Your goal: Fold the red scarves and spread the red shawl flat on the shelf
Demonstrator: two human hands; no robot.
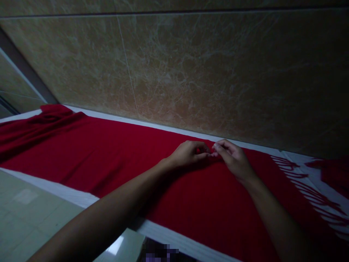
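A long red fringed scarf [109, 145] lies spread along a white surface, with folds bunched at its left end. Over its right half, close to the far edge, my left hand [189, 153] rests with curled fingers, thumb and fingertips brought together. My right hand [231, 156] meets it fingertip to fingertip, also in a pinch. Whatever sits between the fingertips is too small and dark to make out. Twisted red tassels [313, 193] hang off the scarf's right end.
A tan marbled tile wall [174, 72] rises right behind the white surface [54, 185]. More red cloth [335, 174] lies at the far right. Below on the left is a pale tiled floor [24, 218]. A dark, pixelated patch shows at the bottom middle.
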